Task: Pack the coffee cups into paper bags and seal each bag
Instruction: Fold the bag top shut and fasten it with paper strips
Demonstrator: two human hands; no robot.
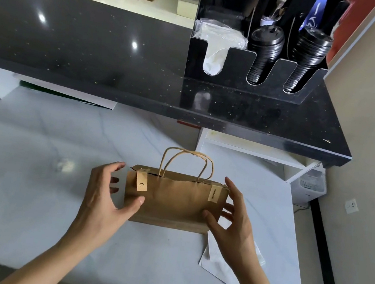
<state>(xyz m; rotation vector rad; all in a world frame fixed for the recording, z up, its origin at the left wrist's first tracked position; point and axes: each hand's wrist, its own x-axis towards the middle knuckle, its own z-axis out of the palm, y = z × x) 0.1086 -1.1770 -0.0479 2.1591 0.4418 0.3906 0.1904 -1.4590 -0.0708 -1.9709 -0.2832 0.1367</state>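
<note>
Head view looks down on a brown paper bag (172, 202) standing upright on the white marble tabletop (28, 165), its top closed with two sticker strips, one near each end (141, 182). Left hand (101, 199) and right hand (233, 226) flank the bag, fingers spread and relaxed, thumbs touching its front face. A white paper piece (219, 268) lies beneath the right wrist. Black lid organizer (256, 66) sits on the dark counter behind.
</note>
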